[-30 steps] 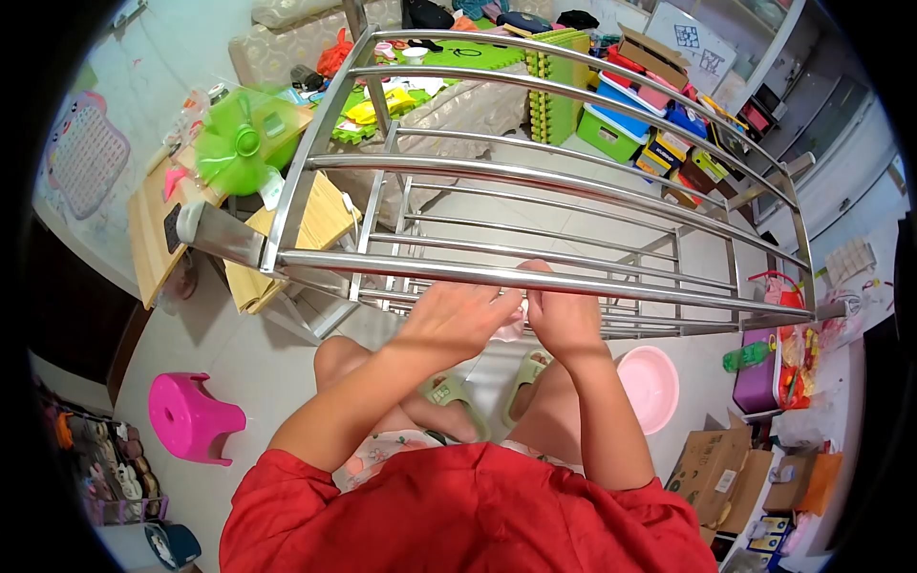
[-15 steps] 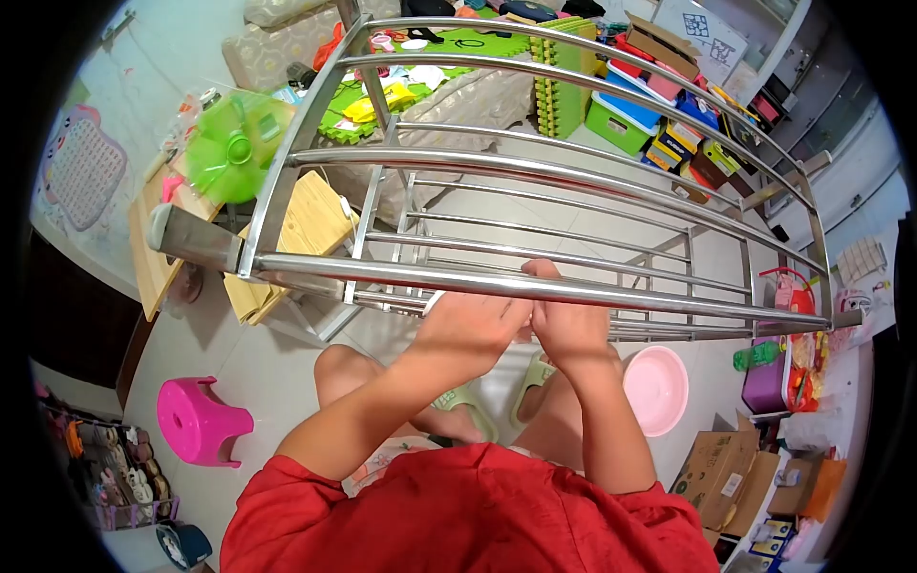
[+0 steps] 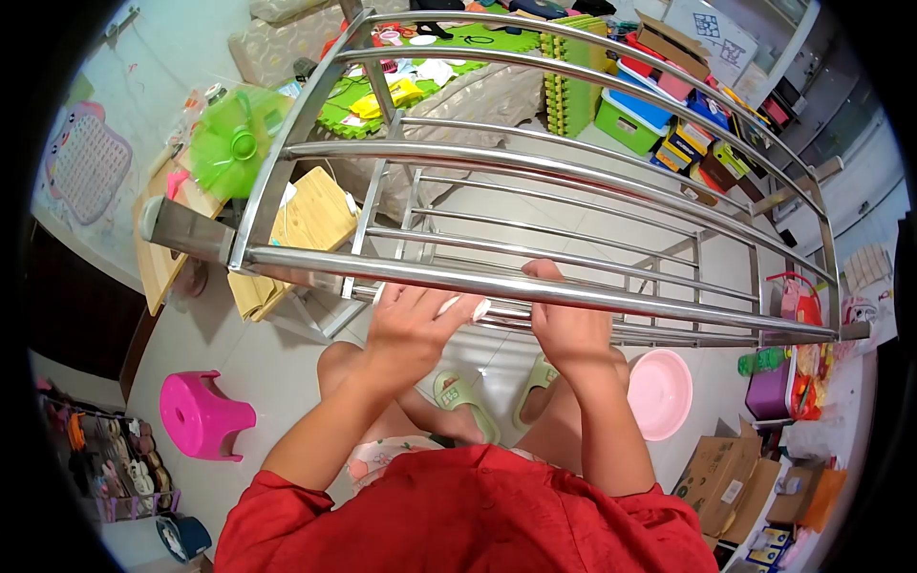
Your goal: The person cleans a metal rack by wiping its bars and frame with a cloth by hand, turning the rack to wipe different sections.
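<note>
Steel rack (image 3: 458, 275) spans space before person's knees, above smooth tiled floor (image 3: 296, 406); tubular bars glossy, gently bowed. Right hand (image 3: 573, 334) grips front rail (image 3: 669, 303), probably for steadiness. Left hand (image 3: 411, 334) closed around soft-looking whitish cloth (image 3: 478, 309), bunched small, likely to fit among lower bars; cloth mostly hidden.

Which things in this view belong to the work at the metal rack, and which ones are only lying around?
Belongs to the work:
- metal rack, at the right hand
- white cloth-like piece, in the left hand

Apparently just lying around:
- pink stool
- green fan
- green bottle
- cardboard box
</note>
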A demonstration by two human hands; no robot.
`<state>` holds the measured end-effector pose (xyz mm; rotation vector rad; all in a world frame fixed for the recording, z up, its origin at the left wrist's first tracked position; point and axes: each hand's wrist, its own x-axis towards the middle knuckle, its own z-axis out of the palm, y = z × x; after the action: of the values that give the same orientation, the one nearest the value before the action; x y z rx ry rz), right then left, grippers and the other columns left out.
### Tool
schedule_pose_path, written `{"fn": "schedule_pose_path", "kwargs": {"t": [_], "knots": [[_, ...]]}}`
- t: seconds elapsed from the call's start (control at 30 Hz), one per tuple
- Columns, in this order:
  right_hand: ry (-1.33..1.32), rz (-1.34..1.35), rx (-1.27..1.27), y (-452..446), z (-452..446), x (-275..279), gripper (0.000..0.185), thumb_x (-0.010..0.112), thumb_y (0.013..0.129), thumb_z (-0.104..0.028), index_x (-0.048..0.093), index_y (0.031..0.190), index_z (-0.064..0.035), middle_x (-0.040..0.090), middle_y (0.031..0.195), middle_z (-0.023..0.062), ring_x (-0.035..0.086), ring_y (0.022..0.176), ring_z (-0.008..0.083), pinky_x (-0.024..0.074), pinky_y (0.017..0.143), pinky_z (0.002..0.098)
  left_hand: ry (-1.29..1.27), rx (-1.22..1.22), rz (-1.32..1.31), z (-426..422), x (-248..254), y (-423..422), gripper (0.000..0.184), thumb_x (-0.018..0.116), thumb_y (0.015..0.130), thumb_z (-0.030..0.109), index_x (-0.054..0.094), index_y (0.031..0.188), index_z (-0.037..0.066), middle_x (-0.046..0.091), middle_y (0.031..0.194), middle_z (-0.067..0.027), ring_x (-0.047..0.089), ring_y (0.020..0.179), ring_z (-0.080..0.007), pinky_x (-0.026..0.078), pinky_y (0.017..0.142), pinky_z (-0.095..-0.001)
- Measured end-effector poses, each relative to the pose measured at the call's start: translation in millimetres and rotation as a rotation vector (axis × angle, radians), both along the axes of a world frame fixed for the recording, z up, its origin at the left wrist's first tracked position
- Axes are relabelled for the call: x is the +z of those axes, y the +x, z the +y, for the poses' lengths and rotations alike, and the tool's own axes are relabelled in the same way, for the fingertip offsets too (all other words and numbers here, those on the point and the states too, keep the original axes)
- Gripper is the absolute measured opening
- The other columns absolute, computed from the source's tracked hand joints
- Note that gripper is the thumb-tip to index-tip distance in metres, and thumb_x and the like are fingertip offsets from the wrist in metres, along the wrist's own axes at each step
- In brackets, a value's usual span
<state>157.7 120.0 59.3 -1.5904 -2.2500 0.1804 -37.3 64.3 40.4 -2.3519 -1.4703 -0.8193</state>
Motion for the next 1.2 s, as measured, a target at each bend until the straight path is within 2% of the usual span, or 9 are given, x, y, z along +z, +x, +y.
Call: {"fn": "schedule_pose_path", "kwargs": {"t": [0.23,0.27,0.37,0.4,0.5,0.73,0.9,0.97,1.2], "knots": [[0.117,0.056,0.053,3.7,1.9,-3.2,0.03,0.058,0.08,-0.014,0.057,0.11,-0.0198,0.063,0.066,0.0164,0.064,0.067,0.0377,0.0485,0.062,0.0506,0.076,0.008,-0.113,6.5,-13.3,34.4,0.032,0.062,0.078,0.015,0.066,0.11,0.015,0.062,0.103,-0.0004,0.059,0.094,-0.0185,0.038,0.083,-0.0369],[0.094,0.048,0.024,0.7,-2.0,2.3,0.017,0.057,0.086,-0.013,0.063,0.101,-0.0154,0.065,0.076,0.0128,0.062,0.072,0.0347,0.0482,0.065,0.0452,0.118,0.018,-0.12,7.3,-15.0,36.9,0.033,0.061,0.077,0.014,0.066,0.11,0.015,0.062,0.103,0.0,0.058,0.093,-0.0178,0.037,0.082,-0.0357],[-0.093,0.055,0.034,-5.8,-3.4,9.5,0.018,0.057,0.086,-0.011,0.064,0.102,-0.0142,0.064,0.072,0.0129,0.063,0.069,0.0337,0.0486,0.063,0.0432,0.121,0.042,-0.101,5.2,-17.6,39.1,0.035,0.061,0.076,0.012,0.066,0.11,0.015,0.062,0.102,0.0003,0.057,0.092,-0.017,0.037,0.082,-0.0347],[0.084,0.101,0.124,-10.8,-8.5,8.7,0.018,0.057,0.086,-0.012,0.064,0.103,-0.0141,0.064,0.072,0.0133,0.063,0.069,0.0328,0.0486,0.063,0.0422,0.115,0.046,-0.125,3.9,-16.5,41.0,0.036,0.059,0.076,0.011,0.065,0.111,0.015,0.061,0.102,0.0004,0.057,0.091,-0.016,0.037,0.082,-0.0338],[-0.022,0.109,0.101,-14.4,-3.0,4.5,0.033,0.065,0.078,-0.02,0.056,0.11,-0.0146,0.065,0.069,0.0171,0.066,0.07,0.0374,0.0514,0.066,0.0476,0.124,0.046,-0.127,3.6,-17.7,36.5,0.036,0.059,0.076,0.011,0.065,0.111,0.015,0.061,0.101,0.0004,0.057,0.091,-0.0159,0.037,0.082,-0.0338],[-0.007,0.021,0.029,-16.1,0.4,5.4,0.03,0.061,0.081,-0.016,0.056,0.11,-0.0177,0.065,0.074,0.018,0.066,0.075,0.0362,0.0507,0.069,0.049,0.105,0.038,-0.079,5.8,-14.7,12.6,0.038,0.058,0.077,0.013,0.065,0.113,0.018,0.058,0.09,0.0009,0.056,0.085,-0.0171,0.039,0.083,-0.0349],[0.079,0.049,0.024,-19.3,2.6,4.6,0.022,0.059,0.082,-0.013,0.061,0.104,-0.0167,0.066,0.078,0.0146,0.064,0.075,0.0358,0.0497,0.068,0.0479,0.099,0.059,-0.092,6.6,-13.5,-6.6,0.037,0.056,0.078,0.013,0.065,0.114,0.018,0.059,0.091,0.0014,0.055,0.083,-0.018,0.038,0.083,-0.0358],[0.088,0.073,0.047,-22.5,6.7,6.9,0.013,0.058,0.087,-0.016,0.066,0.093,-0.0082,0.064,0.082,0.0174,0.06,0.075,0.0394,0.0466,0.066,0.0492,0.099,0.051,-0.115,7.2,-11.6,-3.5,0.036,0.059,0.078,0.015,0.065,0.113,0.018,0.059,0.091,0.0018,0.055,0.084,-0.0179,0.038,0.083,-0.0363],[0.12,0.044,0.082,-32.1,8.0,0.6,0.016,0.058,0.087,-0.016,0.067,0.1,-0.014,0.064,0.07,0.0167,0.06,0.063,0.0396,0.0465,0.058,0.0499,0.142,0.041,-0.19,10.8,-12.6,13.4,0.038,0.064,0.077,0.013,0.066,0.116,0.017,0.059,0.09,0.0009,0.056,0.084,-0.0183,0.035,0.079,-0.0359]]}}
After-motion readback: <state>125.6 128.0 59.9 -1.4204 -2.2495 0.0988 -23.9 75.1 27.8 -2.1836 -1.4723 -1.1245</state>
